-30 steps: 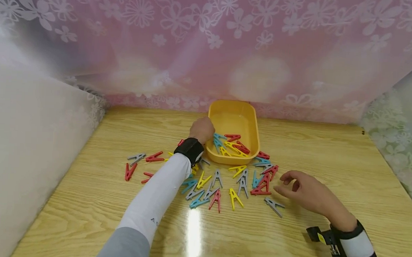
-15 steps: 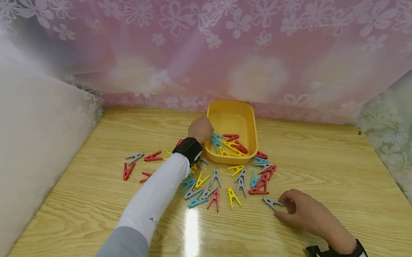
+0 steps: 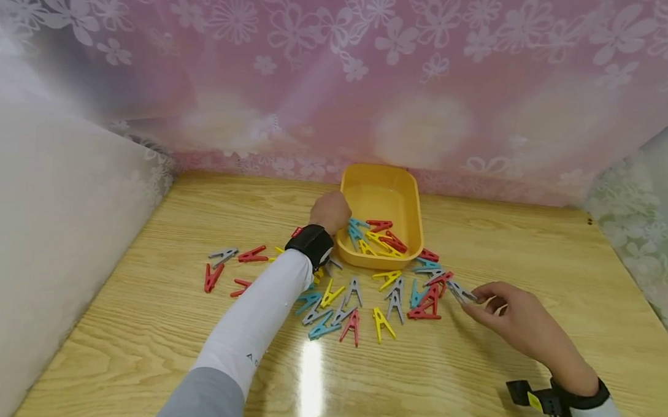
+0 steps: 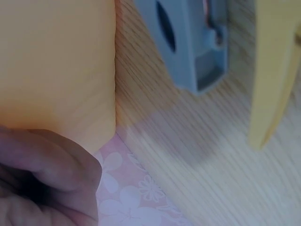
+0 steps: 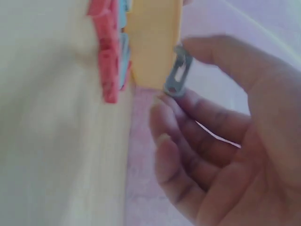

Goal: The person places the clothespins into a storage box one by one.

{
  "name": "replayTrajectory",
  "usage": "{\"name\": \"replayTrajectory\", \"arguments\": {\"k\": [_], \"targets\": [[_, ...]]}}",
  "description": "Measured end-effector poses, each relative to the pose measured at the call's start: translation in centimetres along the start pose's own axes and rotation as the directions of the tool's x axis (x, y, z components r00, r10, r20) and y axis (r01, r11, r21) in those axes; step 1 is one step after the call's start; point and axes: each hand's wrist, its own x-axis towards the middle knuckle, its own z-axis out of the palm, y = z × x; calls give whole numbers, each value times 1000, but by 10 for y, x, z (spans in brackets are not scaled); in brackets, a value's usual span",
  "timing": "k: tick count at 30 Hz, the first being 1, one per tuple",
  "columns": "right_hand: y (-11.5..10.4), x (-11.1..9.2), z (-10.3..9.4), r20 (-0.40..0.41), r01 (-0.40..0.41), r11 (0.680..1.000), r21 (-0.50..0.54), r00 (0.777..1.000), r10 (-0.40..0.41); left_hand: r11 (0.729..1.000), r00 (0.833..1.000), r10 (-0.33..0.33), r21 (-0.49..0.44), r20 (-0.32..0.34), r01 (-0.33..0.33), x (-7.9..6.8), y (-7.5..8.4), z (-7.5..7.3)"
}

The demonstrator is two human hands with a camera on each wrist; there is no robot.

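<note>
Right hand (image 3: 520, 320) pinches gray clip (image 3: 459, 292) right of bin (image 3: 384, 201); left hand (image 3: 331, 212), bin's left, grip unclear. Some clips (image 3: 393, 242) inside, many outside.

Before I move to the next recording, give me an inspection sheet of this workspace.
Surface: wood-grain table, glare streak at front
Job's things: yellow tray, partly filled with red, blue and yellow clips; more clips loose on the table
Clutter: nothing seen
Hands: right hand pinches a gray clip; left hand at tray's left side, grip unclear
Cables: nothing seen
Surroundings: pink floral backdrop
</note>
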Motion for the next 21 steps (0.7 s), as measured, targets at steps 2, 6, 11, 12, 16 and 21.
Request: {"name": "replayTrajectory", "arguments": {"k": [2, 6, 11, 12, 16, 21], "targets": [[-4, 9, -4, -55, 16, 1000, 3, 998, -16, 1000, 1000, 1, 0, -3, -1, 0, 0, 0], [-18, 29, -8, -149, 41, 999, 16, 988, -38, 1000, 1000, 5, 1, -3, -5, 0, 0, 0], [-37, 63, -3, -222, 37, 998, 60, 975, -23, 1000, 1000, 7, -3, -2, -7, 1, -2, 1], [-40, 71, -1, -229, 36, 997, 69, 973, -19, 1000, 1000, 5, -4, -2, -5, 1, -2, 1], [-51, 99, 8, -244, 36, 996, 85, 970, -14, 1000, 1000, -9, -3, -6, 9, 1, -3, 0], [-61, 122, 18, -272, 11, 1000, 14, 962, -7, 1000, 1000, -6, -11, 0, 6, 1, -3, 0]]}}
